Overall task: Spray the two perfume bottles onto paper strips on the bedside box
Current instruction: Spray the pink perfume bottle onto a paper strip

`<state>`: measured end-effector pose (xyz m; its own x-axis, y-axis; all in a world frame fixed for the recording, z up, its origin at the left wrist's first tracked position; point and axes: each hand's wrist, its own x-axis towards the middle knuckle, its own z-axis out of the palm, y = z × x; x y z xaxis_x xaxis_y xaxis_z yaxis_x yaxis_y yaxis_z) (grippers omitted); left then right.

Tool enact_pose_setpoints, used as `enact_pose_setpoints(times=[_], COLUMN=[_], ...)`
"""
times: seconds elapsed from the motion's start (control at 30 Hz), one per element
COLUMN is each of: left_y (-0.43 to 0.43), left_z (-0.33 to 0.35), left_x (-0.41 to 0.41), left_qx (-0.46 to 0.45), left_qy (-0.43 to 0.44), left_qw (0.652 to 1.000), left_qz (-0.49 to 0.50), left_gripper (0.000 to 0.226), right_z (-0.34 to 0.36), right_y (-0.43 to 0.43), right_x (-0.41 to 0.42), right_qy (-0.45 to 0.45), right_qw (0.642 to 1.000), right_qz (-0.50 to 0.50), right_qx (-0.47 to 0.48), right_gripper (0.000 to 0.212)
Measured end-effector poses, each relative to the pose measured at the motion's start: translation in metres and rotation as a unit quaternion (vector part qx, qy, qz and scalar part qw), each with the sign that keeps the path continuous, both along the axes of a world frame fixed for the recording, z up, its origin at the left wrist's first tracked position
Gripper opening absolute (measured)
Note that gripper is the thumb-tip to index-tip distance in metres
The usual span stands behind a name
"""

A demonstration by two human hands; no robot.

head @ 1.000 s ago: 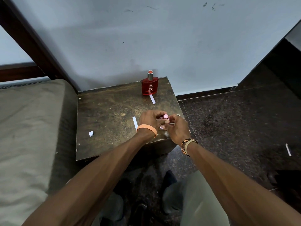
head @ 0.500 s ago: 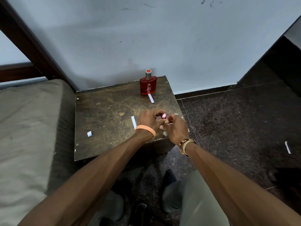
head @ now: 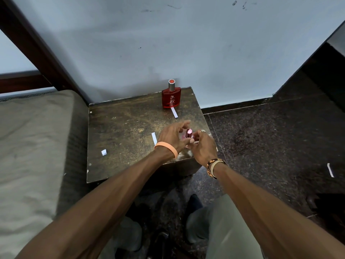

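A small pink perfume bottle (head: 189,134) with a shiny pink cap stands near the front right of the bedside box (head: 121,131), between my hands. My left hand (head: 172,137) is just left of it, its blurred fingers spread and arched over the bottle. My right hand (head: 202,147) pinches a paper strip (head: 196,142) close beside the bottle. A red perfume bottle (head: 171,99) stands upright at the back of the box, with a white strip (head: 174,112) lying in front of it. Another white strip (head: 154,138) lies left of my left hand.
A small folded scrap of paper (head: 103,152) lies at the box's left. A mattress (head: 33,137) adjoins the box on the left, with the wall right behind. Dark stone floor lies to the right, with one paper strip (head: 330,170) on it. My knees are below the box.
My left hand's fingers, curled round the pink bottle earlier, have spread and lifted. The right hand has stayed beside the bottle with the strip.
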<state>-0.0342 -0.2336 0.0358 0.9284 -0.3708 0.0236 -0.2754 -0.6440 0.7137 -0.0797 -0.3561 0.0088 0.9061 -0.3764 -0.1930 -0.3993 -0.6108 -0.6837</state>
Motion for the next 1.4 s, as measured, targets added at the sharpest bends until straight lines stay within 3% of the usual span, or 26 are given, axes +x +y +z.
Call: enact_pose_setpoints(times=[0.2,0.33,0.5,0.67,0.77,0.87,1.0,1.13,1.4], left_y=[0.001,-0.001,-0.001,-0.002,0.000,0.003,0.003,0.003,0.011], left_z=[-0.003,-0.001,-0.002,0.002,0.002,0.001,0.003,0.010,0.040], left_x=[0.001,0.000,0.001,0.000,0.002,0.002,0.002,0.000,-0.001], left_qx=[-0.002,-0.003,0.003,-0.009,0.005,0.013,0.006,-0.010,-0.053], left_qy=[0.001,0.001,0.005,0.013,0.010,0.011,0.017,0.012,-0.004], left_qw=[1.000,1.000,1.000,1.000,1.000,1.000,1.000,1.000,0.998], left_qz=[0.005,-0.013,-0.006,-0.010,-0.017,-0.010,-0.003,0.002,0.036], left_gripper=[0.035,0.057,0.037,0.058,0.048,0.038,0.039,0.037,0.045], right_z=[0.001,0.000,0.000,0.003,0.007,0.011,0.016,0.024,0.059], right_y=[0.001,0.000,0.001,0.001,0.002,0.004,0.004,0.004,0.008], right_x=[-0.001,0.000,-0.001,-0.002,-0.002,-0.004,-0.005,-0.003,-0.003], right_qy=[-0.003,-0.002,-0.014,-0.008,-0.010,-0.020,-0.008,-0.004,-0.051], right_qw=[1.000,1.000,0.999,1.000,1.000,0.999,0.999,0.999,0.998], right_qz=[-0.004,0.006,0.000,0.004,0.007,0.010,0.015,0.022,0.015], right_qx=[0.020,0.011,0.029,0.021,0.025,0.023,0.032,0.045,-0.016], right_gripper=[0.019,0.014,0.014,0.015,0.010,0.023,0.020,0.030,0.054])
